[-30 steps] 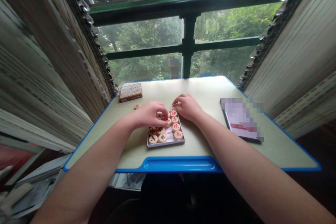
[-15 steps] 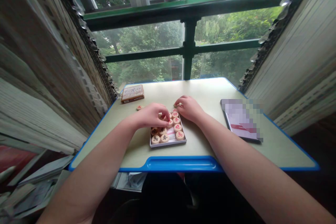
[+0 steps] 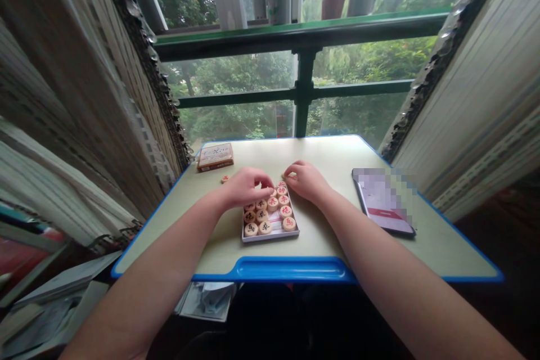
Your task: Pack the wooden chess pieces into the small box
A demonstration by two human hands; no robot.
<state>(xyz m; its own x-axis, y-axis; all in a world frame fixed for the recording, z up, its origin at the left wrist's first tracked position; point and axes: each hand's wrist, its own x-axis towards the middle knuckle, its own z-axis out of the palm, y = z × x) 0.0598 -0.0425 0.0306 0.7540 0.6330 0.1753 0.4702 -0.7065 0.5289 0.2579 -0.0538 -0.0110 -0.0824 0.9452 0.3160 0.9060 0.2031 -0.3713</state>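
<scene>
A shallow white box [image 3: 270, 236] on the table holds rows of round wooden Chinese chess pieces. Black-marked pieces, such as this Chinese chess piece [image 3: 265, 227], fill the left side, and red-marked ones, like this Chinese chess piece [image 3: 286, 211], line the right. Over the box's far part, my left hand [image 3: 250, 185] has its thumb and fingers curled down onto a piece they partly hide. Beside the far right corner rests my right hand [image 3: 307, 180], fingers bent in a pinch around a small piece, mostly covered.
One red-marked loose piece [image 3: 225, 179] lies left of my left hand. A flat cardboard box [image 3: 215, 156] sits at the far left, and a tablet-like device [image 3: 382, 208] lies on the right. The table's blue rim [image 3: 295, 268] runs nearest me. Cans stand on the window ledge.
My left fingers have shifted slightly away from me along the column, uncovering a red-marked piece. The right hand stays by the far corner. The whole view has tilted slightly.
</scene>
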